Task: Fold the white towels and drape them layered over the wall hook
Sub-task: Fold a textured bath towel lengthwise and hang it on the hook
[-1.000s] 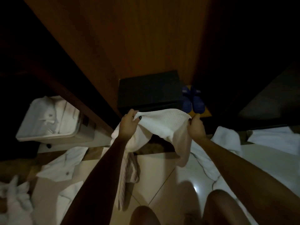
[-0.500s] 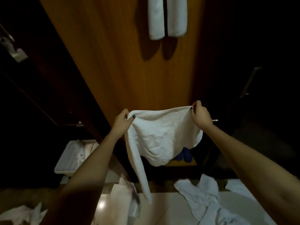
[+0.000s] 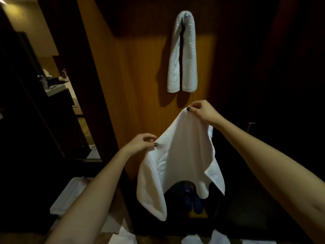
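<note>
Now L hand (image 3: 140,144) & R hand (image 3: 202,110) pinch white towel (image 3: 181,155) aloft.

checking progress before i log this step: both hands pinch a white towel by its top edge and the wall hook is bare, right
Not quite. The head view shows the wall hook is not bare: a folded white towel already hangs over it. The rest holds: the left hand and right hand each pinch the top edge of a second white towel.
</note>
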